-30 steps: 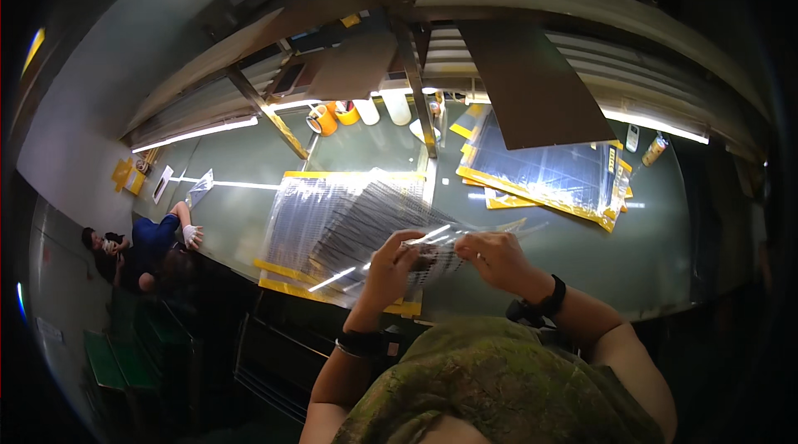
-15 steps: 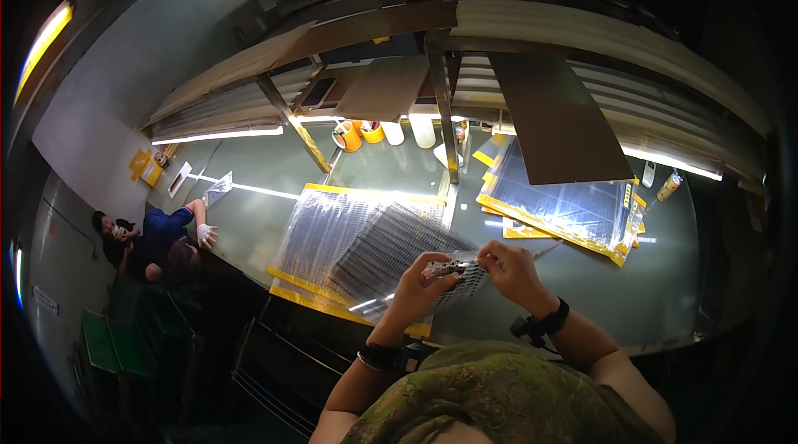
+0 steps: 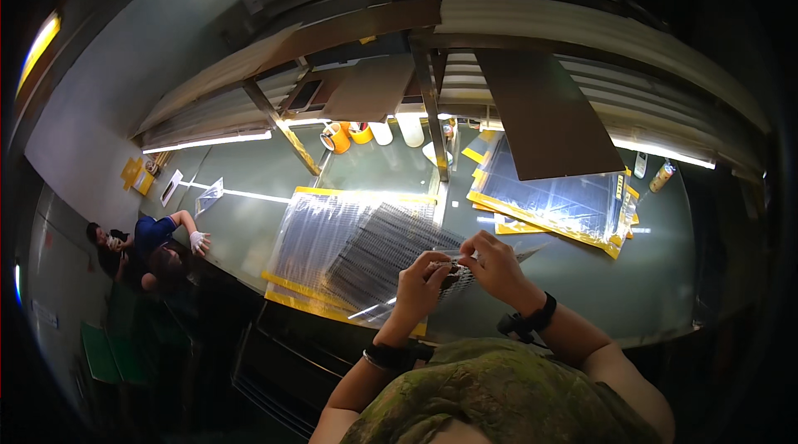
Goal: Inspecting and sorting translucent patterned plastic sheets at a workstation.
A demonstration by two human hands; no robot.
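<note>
A thin plastic sheet with rows of small dark marks (image 3: 386, 249) lies slantwise over the front of the table, its near right end lifted. My left hand (image 3: 420, 284) is closed on this raised end, thumb and fingers pinching it. Close beside it, my right hand (image 3: 497, 268) pinches the same edge, fingertips almost touching the left ones. A clear pointed corner of film (image 3: 528, 252) sticks out past my right hand. What exactly lies between the right fingertips is too small to make out. Beneath the sheet is a yellow-edged clear panel (image 3: 303, 232).
To the right lies a pile of yellow-bordered dark sheets (image 3: 540, 194). Orange tape rolls (image 3: 336, 138) and white rolls (image 3: 410, 130) stand at the back. A brown board (image 3: 549, 120) overhangs from the shelf. A spray can (image 3: 662, 177) stands far right. Another person's gloved hand (image 3: 199, 243) rests at the left.
My hands have drawn closer together, the right one shifting slightly left and toward the left fingertips. The whole view has shifted a little. Both hands keep their pinch on the raised end.
</note>
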